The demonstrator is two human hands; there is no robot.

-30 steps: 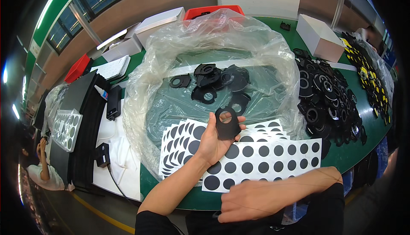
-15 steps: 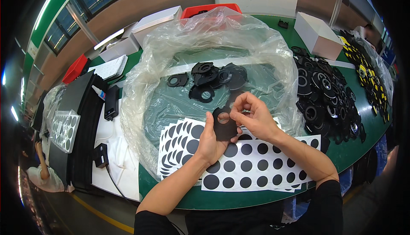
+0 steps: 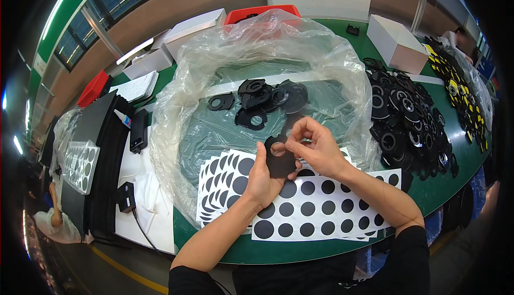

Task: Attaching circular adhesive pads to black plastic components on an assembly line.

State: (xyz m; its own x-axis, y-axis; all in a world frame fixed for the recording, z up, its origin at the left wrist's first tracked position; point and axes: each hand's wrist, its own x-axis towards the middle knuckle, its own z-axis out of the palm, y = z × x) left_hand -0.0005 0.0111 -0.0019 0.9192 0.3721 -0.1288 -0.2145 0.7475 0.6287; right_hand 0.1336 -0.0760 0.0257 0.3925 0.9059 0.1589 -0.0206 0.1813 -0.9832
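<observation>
My left hand (image 3: 263, 180) grips a flat black plastic part (image 3: 280, 165) with a round hole near its upper end, thumb along its left side. Above the sticker sheets, my right hand (image 3: 317, 146) is closed in a pinch at the part's upper right edge, beside the hole. What sits between those fingertips is too small to make out. Under my wrists lies a white sheet of round black stickers (image 3: 327, 207). More such sheets (image 3: 219, 185) are fanned out to the left. Several similar black parts (image 3: 259, 98) rest farther off on a clear plastic bag (image 3: 201, 59).
On the right is a big heap of black ring-shaped parts (image 3: 402, 114), with yellow-and-black pieces (image 3: 459, 92) beyond. White boxes (image 3: 397, 44) and a red bin (image 3: 262, 11) line the back. Left stand a black device (image 3: 139, 131) and a cabled black box (image 3: 126, 197).
Both hands keep nearly the same pose around the black part. The right fingertips have shifted slightly left, toward the hole. The whole view has drifted a little.
</observation>
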